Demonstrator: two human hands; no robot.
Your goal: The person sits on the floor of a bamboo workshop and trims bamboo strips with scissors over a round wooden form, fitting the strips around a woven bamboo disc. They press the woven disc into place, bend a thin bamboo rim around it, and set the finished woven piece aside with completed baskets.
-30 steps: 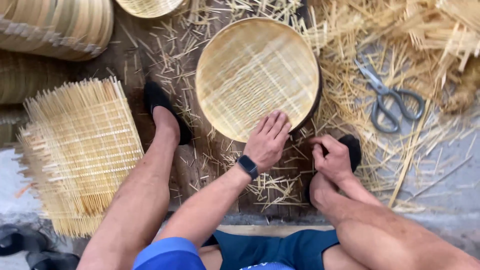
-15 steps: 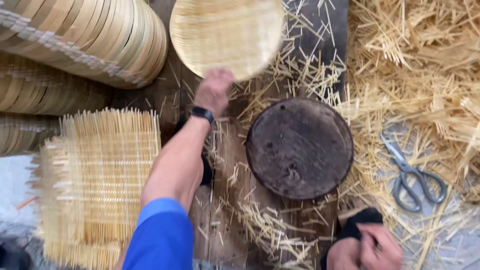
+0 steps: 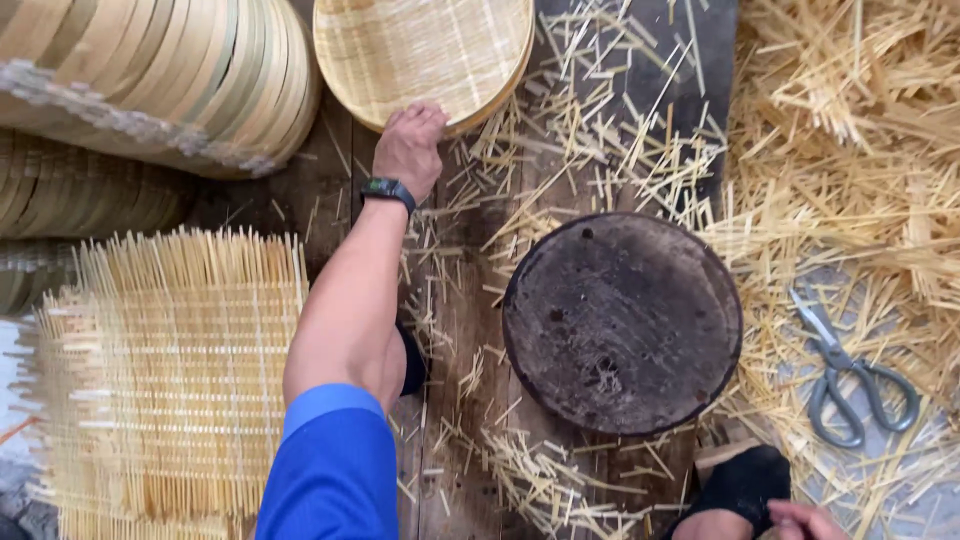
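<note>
Currently the left hand [image 3: 410,150] closes its fingers on the near rim of the round woven tray [image 3: 425,50], beyond the dark round block [image 3: 622,322]. The tray appears light, stiff and brittle-edged; grip the rim band. The right hand [image 3: 805,520], near the block, is mostly out of frame, grip undeterminable.

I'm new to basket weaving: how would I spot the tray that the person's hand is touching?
Start at the dark round wooden block in the middle, then look up and left to the top edge. There the left hand touches a round woven bamboo tray, the only finished, rimmed disc, unlike the untrimmed square mat.
</note>
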